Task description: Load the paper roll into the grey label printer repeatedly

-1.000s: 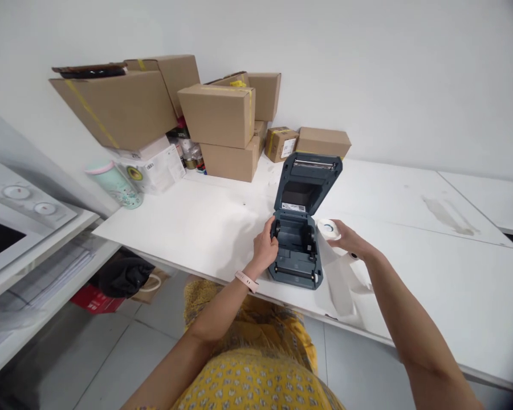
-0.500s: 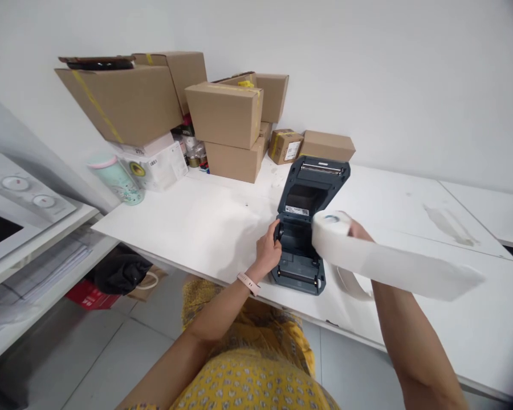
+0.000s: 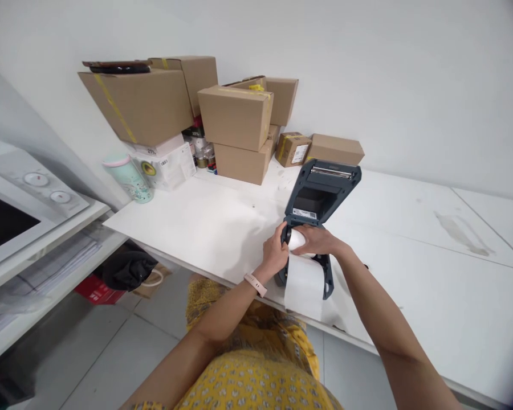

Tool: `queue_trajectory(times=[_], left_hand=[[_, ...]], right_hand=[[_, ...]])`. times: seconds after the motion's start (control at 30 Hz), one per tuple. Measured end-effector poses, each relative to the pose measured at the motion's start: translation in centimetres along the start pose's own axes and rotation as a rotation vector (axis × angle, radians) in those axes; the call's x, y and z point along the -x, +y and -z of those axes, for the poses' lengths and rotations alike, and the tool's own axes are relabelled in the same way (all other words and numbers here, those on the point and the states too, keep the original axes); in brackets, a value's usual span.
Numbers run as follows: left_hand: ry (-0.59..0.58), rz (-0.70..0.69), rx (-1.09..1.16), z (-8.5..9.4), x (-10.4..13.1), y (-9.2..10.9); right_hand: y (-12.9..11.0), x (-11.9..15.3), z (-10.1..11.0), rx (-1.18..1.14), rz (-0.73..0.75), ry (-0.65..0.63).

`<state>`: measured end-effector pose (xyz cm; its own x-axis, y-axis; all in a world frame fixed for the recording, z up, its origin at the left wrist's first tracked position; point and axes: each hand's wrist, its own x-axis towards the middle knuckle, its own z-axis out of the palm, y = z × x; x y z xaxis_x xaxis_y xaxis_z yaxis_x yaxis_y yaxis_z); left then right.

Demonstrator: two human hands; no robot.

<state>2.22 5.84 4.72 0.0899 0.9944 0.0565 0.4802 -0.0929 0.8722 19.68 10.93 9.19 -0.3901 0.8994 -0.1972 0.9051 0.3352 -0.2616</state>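
Note:
A dark label printer (image 3: 325,182) stands on the white table with its lid raised. A white paper roll (image 3: 297,240) sits in its lower half, and a loose strip (image 3: 305,285) runs from it over the printer's front to the table edge. My right hand (image 3: 315,239) grips the roll from the right side, its fingertips partly hidden. My left hand (image 3: 275,252), with a pink band at the wrist, has its fingers round the printer's left side, beside the roll.
Stacked cardboard boxes (image 3: 235,117) stand at the back left of the white table (image 3: 196,216). A mint tumbler (image 3: 130,179) is near a white box (image 3: 171,165). At far left, a microwave (image 3: 38,193) rests on a shelf.
The paper roll has moved left with my right hand, from beside the printer into its body. Its strip, which stretched out to the right, now hangs toward me. My left hand stays on the printer.

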Motion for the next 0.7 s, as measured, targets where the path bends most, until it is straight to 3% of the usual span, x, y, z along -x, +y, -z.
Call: queue_trajectory(times=[0.1,0.2,0.37,0.53,0.7], left_hand=[[0.003,-0.004,-0.001,0.0,0.0,-0.1],[0.006,-0.025,0.017,-0.1,0.0,-0.2],[0.026,-0.035,0.036,-0.3,0.0,-0.4],[0.031,-0.02,0.027,-0.3,-0.1,-0.3],[0.026,-0.015,0.04,-0.3,-0.1,-0.3]], right_hand=[[-0.2,0.6,-0.4,0.0,0.033,0.039],[-1.1,3.1,-1.1,-0.054,0.104,0.162],[-3.6,8.5,-5.2,-0.15,0.224,0.423],[-5.8,10.8,-9.6,0.014,0.16,0.553],[-7.2,11.0,-11.1,0.107,0.096,0.655]])
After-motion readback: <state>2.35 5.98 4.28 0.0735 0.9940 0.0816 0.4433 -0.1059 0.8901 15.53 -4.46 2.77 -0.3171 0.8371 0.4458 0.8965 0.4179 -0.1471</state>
